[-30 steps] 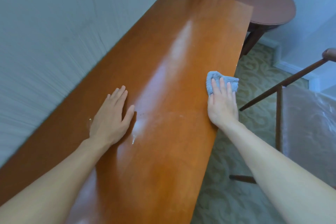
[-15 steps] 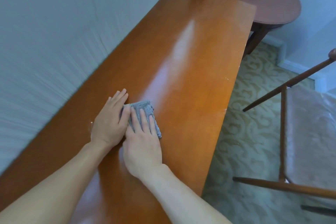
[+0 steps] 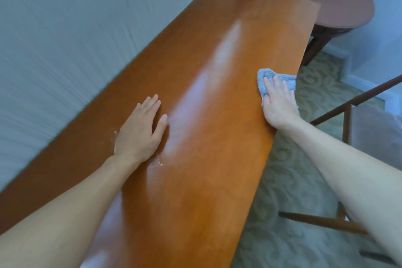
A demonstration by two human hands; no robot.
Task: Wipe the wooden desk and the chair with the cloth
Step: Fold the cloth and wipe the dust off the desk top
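Head view showed the desk [image 3: 217, 115] along the wall, with the right hand [image 3: 279, 105] pressing the cloth [image 3: 280, 79] flat at the desk's front edge, fingers straight and laid over the cloth rather than curled round it. The left hand [image 3: 139, 131] rested palm-down nearer the desk's wall side, fingers straight, holding nothing. The chair [image 3: 369, 135] stood just off the desk's front edge, seemingly untouched. Wiping the desk top looked to be the step in hand; the next stroke likely called for steady downward pressure across the desk toward the wall.
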